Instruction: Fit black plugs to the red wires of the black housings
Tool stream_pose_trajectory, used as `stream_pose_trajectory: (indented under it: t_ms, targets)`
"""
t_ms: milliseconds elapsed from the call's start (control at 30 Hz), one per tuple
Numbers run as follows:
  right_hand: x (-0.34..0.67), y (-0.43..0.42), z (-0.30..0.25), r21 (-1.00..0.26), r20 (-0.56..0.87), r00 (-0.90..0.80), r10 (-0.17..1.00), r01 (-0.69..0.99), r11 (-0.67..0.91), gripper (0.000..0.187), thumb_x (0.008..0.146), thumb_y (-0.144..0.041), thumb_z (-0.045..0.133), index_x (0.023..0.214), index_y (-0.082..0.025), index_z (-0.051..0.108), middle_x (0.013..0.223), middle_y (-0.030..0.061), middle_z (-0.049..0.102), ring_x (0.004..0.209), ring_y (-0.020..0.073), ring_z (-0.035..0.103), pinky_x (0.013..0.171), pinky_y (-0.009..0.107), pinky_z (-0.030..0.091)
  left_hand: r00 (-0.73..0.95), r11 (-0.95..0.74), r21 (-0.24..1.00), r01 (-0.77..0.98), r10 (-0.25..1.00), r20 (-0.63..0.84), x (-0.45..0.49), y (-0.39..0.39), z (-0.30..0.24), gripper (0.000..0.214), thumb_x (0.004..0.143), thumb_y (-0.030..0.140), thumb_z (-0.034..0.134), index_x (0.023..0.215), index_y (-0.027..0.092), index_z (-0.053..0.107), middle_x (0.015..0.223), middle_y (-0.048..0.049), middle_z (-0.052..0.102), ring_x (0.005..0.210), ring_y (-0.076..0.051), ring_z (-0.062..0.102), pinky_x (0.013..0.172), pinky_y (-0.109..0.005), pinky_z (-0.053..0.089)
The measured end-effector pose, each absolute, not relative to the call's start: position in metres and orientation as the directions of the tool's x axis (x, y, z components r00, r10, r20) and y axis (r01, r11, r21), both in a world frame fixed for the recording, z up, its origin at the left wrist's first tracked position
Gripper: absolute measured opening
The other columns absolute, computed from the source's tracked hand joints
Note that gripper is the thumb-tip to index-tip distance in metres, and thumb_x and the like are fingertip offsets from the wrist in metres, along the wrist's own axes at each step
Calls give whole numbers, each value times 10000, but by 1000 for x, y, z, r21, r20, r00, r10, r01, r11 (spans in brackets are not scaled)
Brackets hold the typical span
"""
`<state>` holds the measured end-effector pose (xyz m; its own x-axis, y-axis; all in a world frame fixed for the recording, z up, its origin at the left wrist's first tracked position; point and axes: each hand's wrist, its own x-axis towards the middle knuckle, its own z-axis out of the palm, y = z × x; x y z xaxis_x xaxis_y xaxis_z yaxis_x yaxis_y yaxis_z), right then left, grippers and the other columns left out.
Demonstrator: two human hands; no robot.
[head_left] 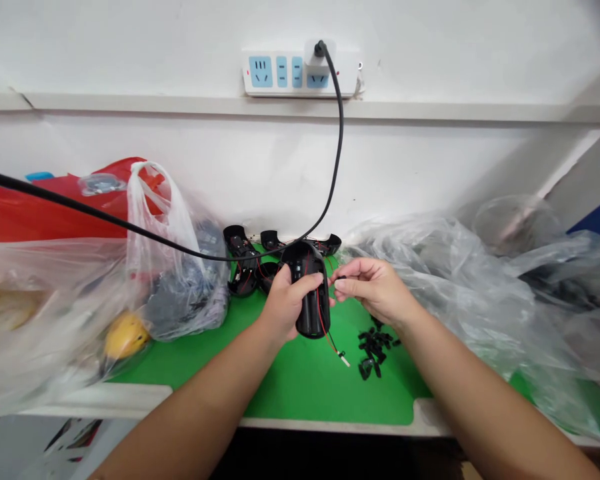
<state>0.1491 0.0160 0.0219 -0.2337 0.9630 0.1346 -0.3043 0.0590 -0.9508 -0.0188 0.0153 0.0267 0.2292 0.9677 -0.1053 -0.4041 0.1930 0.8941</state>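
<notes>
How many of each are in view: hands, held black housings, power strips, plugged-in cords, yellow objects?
left hand, right hand: 2
held black plastic housing: 1
power strip: 1
plugged-in black cord: 1
yellow object: 1
Total: 6

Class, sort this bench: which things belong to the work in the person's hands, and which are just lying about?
In use: left hand, holding a black plastic housing with red wires; right hand; pile of small black parts; open black casings.
Lying about: power strip, black cable, clear plastic bags, yellow object.
</notes>
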Motion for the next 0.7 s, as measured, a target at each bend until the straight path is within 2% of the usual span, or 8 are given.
stream_pose_trajectory:
  t_ms: [133, 300, 467, 700]
  targets:
    - [151, 16, 23, -954, 99, -267, 959, -301, 15, 212, 630, -217, 829, 798, -164, 711, 686, 15, 705, 546, 114, 655, 544, 240, 572, 245, 213, 884, -416, 963, -116, -20, 16, 25, 373, 660, 262, 698, 971, 177, 510, 773, -36, 658, 526, -186, 633, 461, -298, 516]
    - [146, 15, 22, -946, 68, -309, 949, -323, -37, 217, 675, -276, 806, 834, -155, 725, 645, 19, 693, 556, 125, 666, 578, 260, 591, 221, 171, 894, -414, 972, -83, -17, 15, 24, 382, 641, 197, 698, 952, 199, 476, 726, 10, 615, 522, -164, 612, 496, -324, 543]
    - [143, 14, 24, -944, 65, -314, 947, -327, -44, 245, 670, -314, 805, 816, -137, 720, 609, 20, 689, 526, 119, 657, 566, 247, 585, 207, 111, 913, -392, 978, -30, -15, 12, 28, 473, 640, 184, 704, 1047, 230, 466, 759, 26, 588, 515, -156, 609, 486, -317, 542]
    - [145, 14, 22, -952, 35, -299, 953, -300, -59, 251, 679, -346, 796, 778, -127, 722, 573, 25, 675, 501, 108, 638, 538, 217, 552, 200, 10, 941, -339, 978, 61, -14, 11, 26, 482, 682, 192, 712, 1098, 221, 470, 802, 24, 575, 533, -138, 606, 498, -322, 559]
